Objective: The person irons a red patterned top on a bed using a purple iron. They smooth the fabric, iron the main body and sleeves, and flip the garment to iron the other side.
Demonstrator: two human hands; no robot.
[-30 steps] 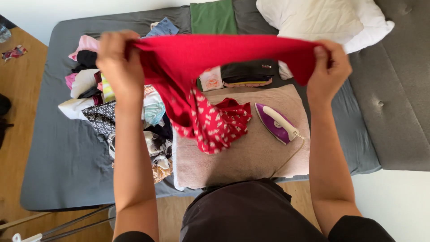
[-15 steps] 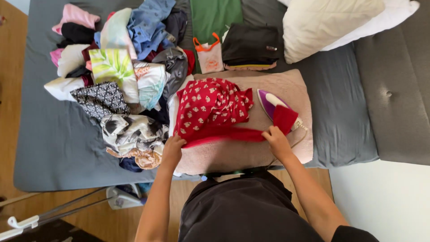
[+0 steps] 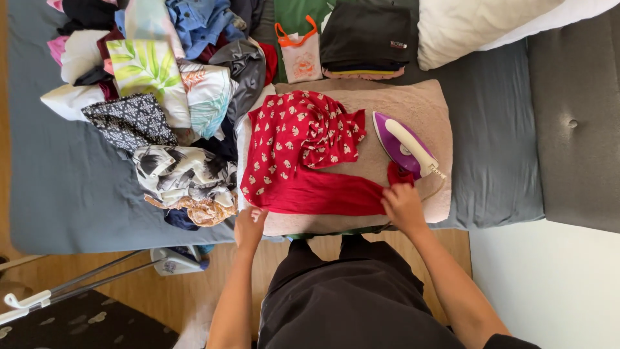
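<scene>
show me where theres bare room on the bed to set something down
Free: the grey sheet left of the clothes pile, and the strip between the beige towel and the sofa cushion. Crowded: the towel, filled by the red garment and purple iron, and the pile.

Garment point(image 3: 303, 161) lies on towel point(image 3: 413, 123) on bed point(image 3: 71, 194); iron point(image 3: 407, 145) right of it, clothes pile point(image 3: 161, 97) left, folded stack point(image 3: 365, 39) and pillow point(image 3: 478, 26) behind.
</scene>
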